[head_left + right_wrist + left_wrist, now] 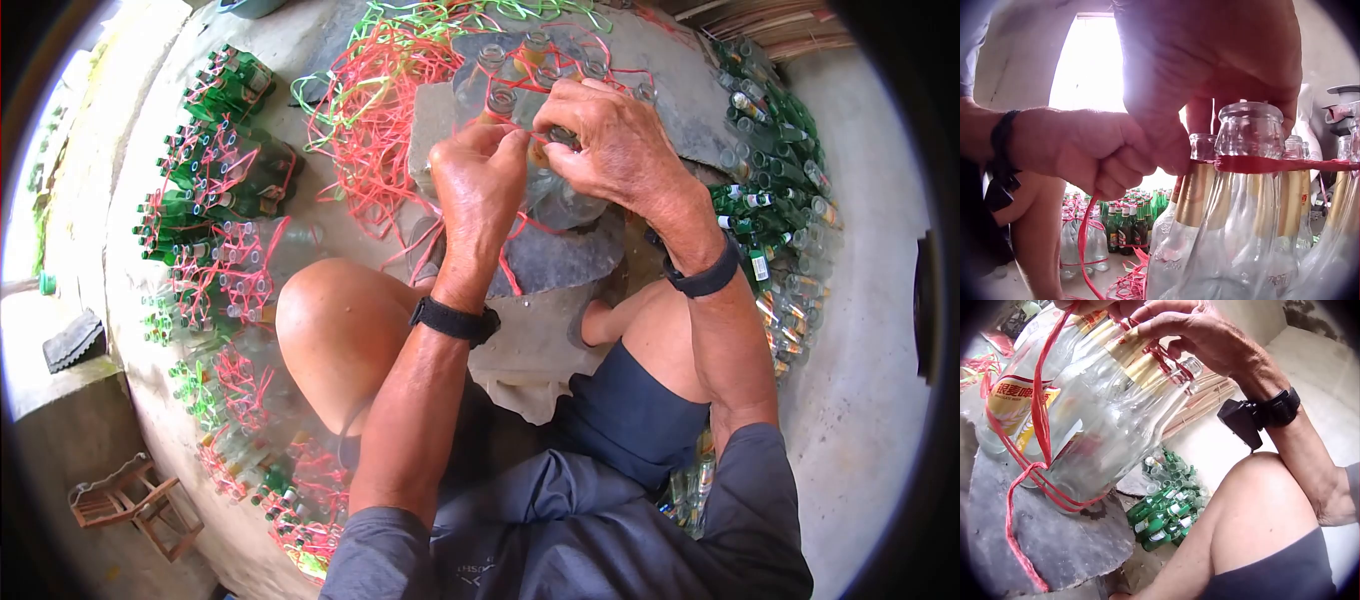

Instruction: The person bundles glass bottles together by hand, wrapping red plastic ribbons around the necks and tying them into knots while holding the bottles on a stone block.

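Clear glass bottles [1094, 419] with yellow labels and gold neck foil stand bunched together on a grey stone slab [1054, 531]. Red plastic twine [1254, 164] circles their necks, and another loop rings them low down. My left hand [480, 185] curls its fingers tightly and pinches the twine beside the necks; a loose tail hangs below that fist. Close against it, my right hand [620, 140] bends over the bottle tops, thumb and fingers pinching the twine at the necks. The right fingertips are partly hidden behind the bottle necks in the right wrist view.
A tangled heap of red and green twine [375, 120] lies beyond the slab to the left. Tied bundles of bottles [225, 170] line the left side. Loose green bottles [775, 150] are piled along the right wall. A small wooden stool [140, 505] sits at lower left.
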A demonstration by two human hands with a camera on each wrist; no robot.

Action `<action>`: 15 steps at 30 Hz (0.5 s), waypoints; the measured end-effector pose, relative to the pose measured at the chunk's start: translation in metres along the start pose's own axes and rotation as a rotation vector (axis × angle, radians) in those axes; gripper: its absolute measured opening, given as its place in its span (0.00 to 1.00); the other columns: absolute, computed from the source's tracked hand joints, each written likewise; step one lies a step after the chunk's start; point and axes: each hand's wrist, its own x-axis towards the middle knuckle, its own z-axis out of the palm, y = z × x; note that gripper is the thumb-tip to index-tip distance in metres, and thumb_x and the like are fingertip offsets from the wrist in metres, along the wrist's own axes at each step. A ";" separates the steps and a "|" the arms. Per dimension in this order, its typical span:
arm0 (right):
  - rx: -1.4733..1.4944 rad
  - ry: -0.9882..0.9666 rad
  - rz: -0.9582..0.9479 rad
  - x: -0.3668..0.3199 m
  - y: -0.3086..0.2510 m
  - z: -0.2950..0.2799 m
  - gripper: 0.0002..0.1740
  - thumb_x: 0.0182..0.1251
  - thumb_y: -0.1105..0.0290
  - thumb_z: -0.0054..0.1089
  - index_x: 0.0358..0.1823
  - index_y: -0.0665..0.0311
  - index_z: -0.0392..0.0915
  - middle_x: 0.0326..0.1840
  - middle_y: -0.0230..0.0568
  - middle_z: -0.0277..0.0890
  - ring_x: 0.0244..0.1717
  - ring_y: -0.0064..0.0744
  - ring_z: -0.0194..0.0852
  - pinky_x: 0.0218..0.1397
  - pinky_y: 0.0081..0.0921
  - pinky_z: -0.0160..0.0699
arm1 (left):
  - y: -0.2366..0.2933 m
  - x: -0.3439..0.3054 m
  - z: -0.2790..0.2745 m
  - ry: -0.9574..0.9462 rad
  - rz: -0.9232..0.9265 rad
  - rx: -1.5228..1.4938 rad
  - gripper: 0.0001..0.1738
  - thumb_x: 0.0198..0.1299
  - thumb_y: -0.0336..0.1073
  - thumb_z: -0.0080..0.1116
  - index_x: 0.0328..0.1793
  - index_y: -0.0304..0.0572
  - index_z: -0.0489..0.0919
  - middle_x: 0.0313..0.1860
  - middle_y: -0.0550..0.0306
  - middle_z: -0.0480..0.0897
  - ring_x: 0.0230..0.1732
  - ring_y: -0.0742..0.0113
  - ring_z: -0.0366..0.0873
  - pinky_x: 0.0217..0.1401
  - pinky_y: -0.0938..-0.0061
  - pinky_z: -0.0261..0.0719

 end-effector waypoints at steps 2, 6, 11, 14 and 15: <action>0.008 -0.012 0.006 -0.002 0.002 0.000 0.10 0.58 0.70 0.65 0.41 0.59 0.86 0.45 0.40 0.84 0.51 0.49 0.85 0.52 0.46 0.87 | -0.011 0.002 0.002 -0.067 -0.067 -0.177 0.14 0.64 0.34 0.70 0.44 0.25 0.91 0.29 0.50 0.90 0.31 0.71 0.83 0.37 0.67 0.82; 0.063 -0.015 0.003 -0.007 0.008 -0.003 0.13 0.62 0.67 0.67 0.47 0.59 0.88 0.49 0.42 0.86 0.53 0.49 0.86 0.54 0.44 0.87 | -0.016 0.002 -0.003 -0.146 -0.127 -0.263 0.15 0.68 0.36 0.71 0.51 0.29 0.92 0.38 0.58 0.90 0.36 0.75 0.83 0.39 0.76 0.81; 0.347 -0.102 0.171 0.000 0.012 -0.014 0.12 0.68 0.67 0.66 0.51 0.60 0.88 0.51 0.44 0.87 0.53 0.51 0.86 0.55 0.44 0.86 | -0.013 0.001 0.000 -0.152 -0.241 -0.379 0.16 0.65 0.33 0.72 0.52 0.26 0.91 0.38 0.57 0.90 0.35 0.74 0.80 0.39 0.73 0.78; 0.324 -0.047 0.113 -0.001 0.020 -0.008 0.12 0.70 0.70 0.63 0.51 0.61 0.88 0.51 0.45 0.87 0.53 0.52 0.87 0.56 0.44 0.85 | -0.013 0.001 0.001 -0.153 -0.253 -0.397 0.16 0.65 0.33 0.73 0.51 0.25 0.91 0.37 0.58 0.89 0.34 0.76 0.79 0.37 0.74 0.77; 0.287 -0.034 0.077 -0.001 0.020 -0.007 0.11 0.71 0.71 0.61 0.50 0.61 0.88 0.50 0.45 0.87 0.53 0.52 0.87 0.57 0.44 0.85 | -0.014 0.001 0.001 -0.152 -0.252 -0.397 0.16 0.65 0.33 0.73 0.51 0.25 0.91 0.37 0.58 0.89 0.34 0.76 0.79 0.37 0.74 0.77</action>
